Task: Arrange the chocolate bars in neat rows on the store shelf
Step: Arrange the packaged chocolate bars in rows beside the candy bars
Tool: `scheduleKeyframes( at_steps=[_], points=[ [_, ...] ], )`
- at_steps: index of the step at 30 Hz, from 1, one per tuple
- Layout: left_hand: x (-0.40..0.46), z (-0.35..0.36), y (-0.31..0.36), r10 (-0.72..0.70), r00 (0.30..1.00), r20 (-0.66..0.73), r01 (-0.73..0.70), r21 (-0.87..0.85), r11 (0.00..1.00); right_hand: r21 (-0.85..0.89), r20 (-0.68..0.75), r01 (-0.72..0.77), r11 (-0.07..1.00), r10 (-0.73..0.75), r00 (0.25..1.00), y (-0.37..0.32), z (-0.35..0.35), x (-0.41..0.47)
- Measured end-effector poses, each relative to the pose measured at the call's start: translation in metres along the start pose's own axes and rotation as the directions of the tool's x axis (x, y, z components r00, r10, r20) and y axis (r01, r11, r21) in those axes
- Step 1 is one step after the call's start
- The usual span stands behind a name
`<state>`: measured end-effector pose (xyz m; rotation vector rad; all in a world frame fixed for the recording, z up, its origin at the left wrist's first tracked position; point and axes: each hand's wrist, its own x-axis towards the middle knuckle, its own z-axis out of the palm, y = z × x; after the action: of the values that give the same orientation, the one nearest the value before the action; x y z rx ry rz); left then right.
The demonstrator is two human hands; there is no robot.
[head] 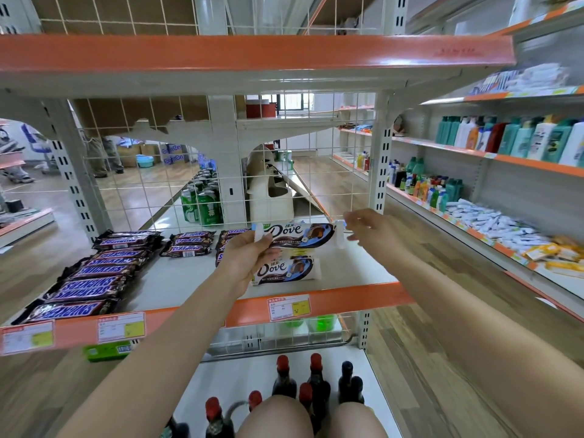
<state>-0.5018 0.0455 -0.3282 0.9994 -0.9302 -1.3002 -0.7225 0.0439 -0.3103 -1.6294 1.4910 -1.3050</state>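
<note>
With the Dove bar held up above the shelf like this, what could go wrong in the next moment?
1. The left hand pinches the raised Dove bar only at one end, and the right hand seems just to touch the other end, so it may slip.
2. If set down carelessly, it could knock the Dove bar lying on the shelf askew.
3. The left forearm is close to the Snickers bars and might push them.

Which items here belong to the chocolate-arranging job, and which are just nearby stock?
Job: held Dove bar, Dove bar on shelf, Snickers bars, shelf, left hand, right hand.
Bystanders: green cans, dark bottles, shampoo bottles.
</note>
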Motion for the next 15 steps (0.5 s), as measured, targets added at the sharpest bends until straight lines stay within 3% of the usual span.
scheduleKeyframes(
  at_steps=[4, 8, 15],
  points=[
    [-0.003, 0.001, -0.004, 0.028, 1.000, -0.004, -0.028, 0.059, 0.998, 0.067, 0.139, -0.101, 0.993, 0.091, 0.986, -0.001, 0.008, -0.002],
    [-0.007, -0.003, -0.008, 0.021, 0.999, 0.043, -0.025, 0.115, 0.993, 0.049, 0.115, -0.030, 0.998, 0.024, 0.993, 0.002, 0.014, -0.001],
    [-0.011, -0.019, -0.008, -0.031, 1.000, 0.007, 0.030, 0.089, 0.996, 0.082, 0.095, 0.024, 0.996, -0.031, 0.995, -0.001, 0.017, -0.001]
  ],
)
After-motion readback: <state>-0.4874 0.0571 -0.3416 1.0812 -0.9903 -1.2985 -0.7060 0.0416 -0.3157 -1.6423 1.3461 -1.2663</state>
